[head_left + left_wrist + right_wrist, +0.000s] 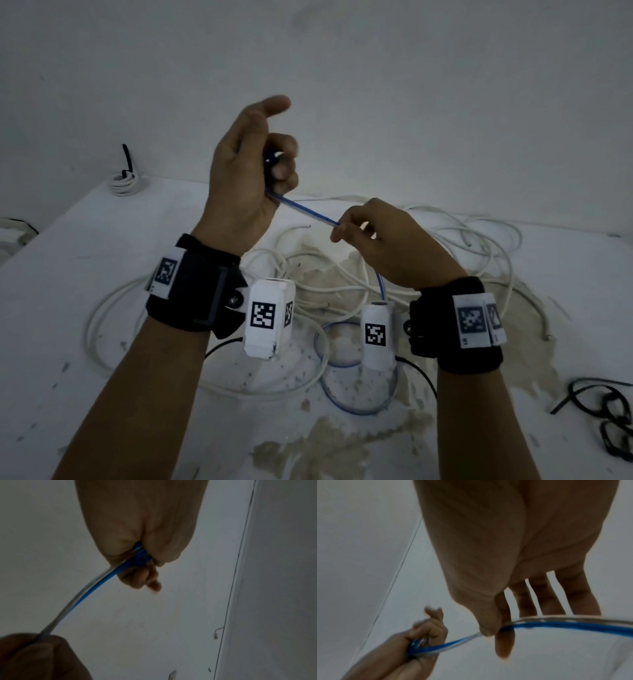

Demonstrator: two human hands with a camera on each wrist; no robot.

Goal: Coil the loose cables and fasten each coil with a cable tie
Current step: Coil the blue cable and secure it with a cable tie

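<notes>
1. The left hand is clenched around small loops of the blue cable; its fingers hide most of them.
2. The right hand pinches the same glossy, blue-and-clear cable between thumb and forefinger, a taut stretch spanning both hands.
3. Beneath the hands, the rest lies in a loop on the stained white desk, among tangled white cables.
4. Right of the hands, black cable ties are cut off by the edge.

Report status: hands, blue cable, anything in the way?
Left hand grips gathered blue cable loops. Right hand pinches the strand stretched between them. Rest trails on the table, lying over loose white cables; snag possible.
</notes>
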